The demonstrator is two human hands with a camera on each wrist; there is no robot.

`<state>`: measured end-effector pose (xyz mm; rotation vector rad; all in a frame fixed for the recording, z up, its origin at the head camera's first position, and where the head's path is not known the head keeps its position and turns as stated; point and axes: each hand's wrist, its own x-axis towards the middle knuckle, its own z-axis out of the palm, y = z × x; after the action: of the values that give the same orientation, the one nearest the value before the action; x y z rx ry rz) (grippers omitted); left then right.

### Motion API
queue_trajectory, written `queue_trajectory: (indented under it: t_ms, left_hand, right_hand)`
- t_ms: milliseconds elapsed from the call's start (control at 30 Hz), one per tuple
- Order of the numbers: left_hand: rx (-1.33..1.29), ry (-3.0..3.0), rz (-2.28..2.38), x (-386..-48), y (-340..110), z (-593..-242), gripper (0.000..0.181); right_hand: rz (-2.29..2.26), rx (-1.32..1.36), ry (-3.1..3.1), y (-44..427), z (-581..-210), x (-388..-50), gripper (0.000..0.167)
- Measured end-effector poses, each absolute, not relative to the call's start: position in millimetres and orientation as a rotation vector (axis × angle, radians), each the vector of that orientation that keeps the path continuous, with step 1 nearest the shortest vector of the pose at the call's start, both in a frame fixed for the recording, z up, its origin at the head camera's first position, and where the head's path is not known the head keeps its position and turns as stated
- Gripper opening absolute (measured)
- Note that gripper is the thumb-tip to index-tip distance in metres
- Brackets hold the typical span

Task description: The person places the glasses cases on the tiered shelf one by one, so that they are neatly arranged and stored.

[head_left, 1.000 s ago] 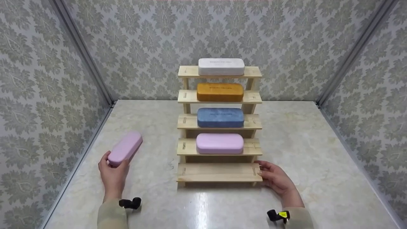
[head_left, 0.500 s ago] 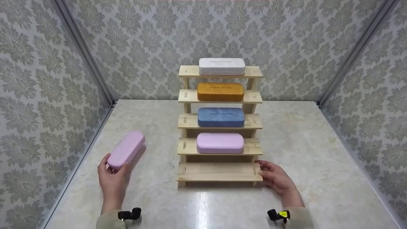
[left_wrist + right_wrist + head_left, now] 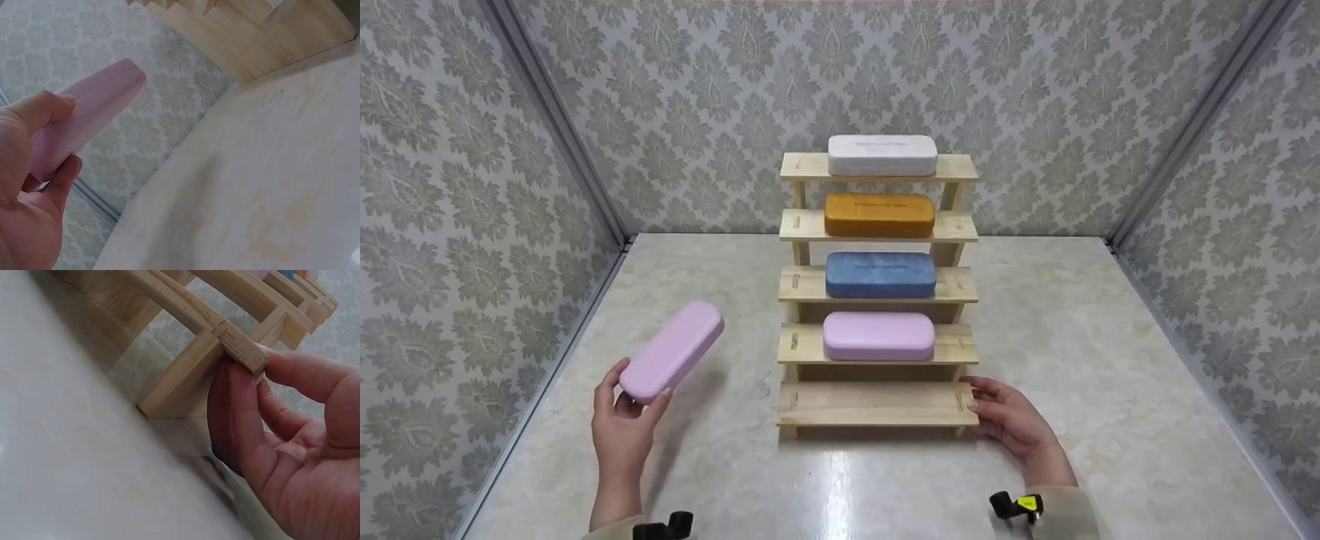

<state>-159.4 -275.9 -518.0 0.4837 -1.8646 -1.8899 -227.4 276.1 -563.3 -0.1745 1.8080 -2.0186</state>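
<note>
In the head view my left hand (image 3: 622,427) grips the near end of a pink glasses case (image 3: 673,352) and holds it above the table, its far end tilted up. The left wrist view shows the thumb on one side of that case (image 3: 93,107) and fingers on the other. My right hand (image 3: 1012,416) pinches the right end of the lowest shelf on a stepped wooden rack (image 3: 877,405); the right wrist view has thumb and fingers around the board's end (image 3: 242,349). A second pink case (image 3: 879,336) sits on the shelf above.
Higher shelves bear a blue case (image 3: 880,274), an orange case (image 3: 879,215) and, on top, a white case (image 3: 883,155). The rack stands on a marbled table (image 3: 1110,360) enclosed by patterned walls (image 3: 840,67). A black wrist camera (image 3: 1016,506) is strapped to the right sleeve.
My left hand has lifted the pink glasses case off the table and moved it slightly right, its far end rising. The right hand keeps its pinch on the shelf.
</note>
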Motion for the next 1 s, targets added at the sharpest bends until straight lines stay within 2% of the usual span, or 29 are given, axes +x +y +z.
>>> queue_trajectory:
  t_ms: [300, 533, 733, 1000]
  left_hand:
    - [0.369, -1.972, -1.942, -145, -261, -492, 0.086]
    - [0.106, -2.074, -1.933, -137, -242, -479, 0.083]
    - [-0.098, -2.131, -1.973, -135, -225, -472, 0.081]
    - [-0.229, -2.194, -2.023, -144, -204, -472, 0.079]
  right_hand:
    - [-2.034, -0.194, 1.779, 276, -563, -228, 0.058]
    - [-2.034, -0.206, 1.774, 276, -564, -228, 0.058]
    - [-2.019, -0.207, 1.794, 275, -564, -228, 0.064]
    - [-2.038, -0.214, 1.781, 276, -564, -229, 0.062]
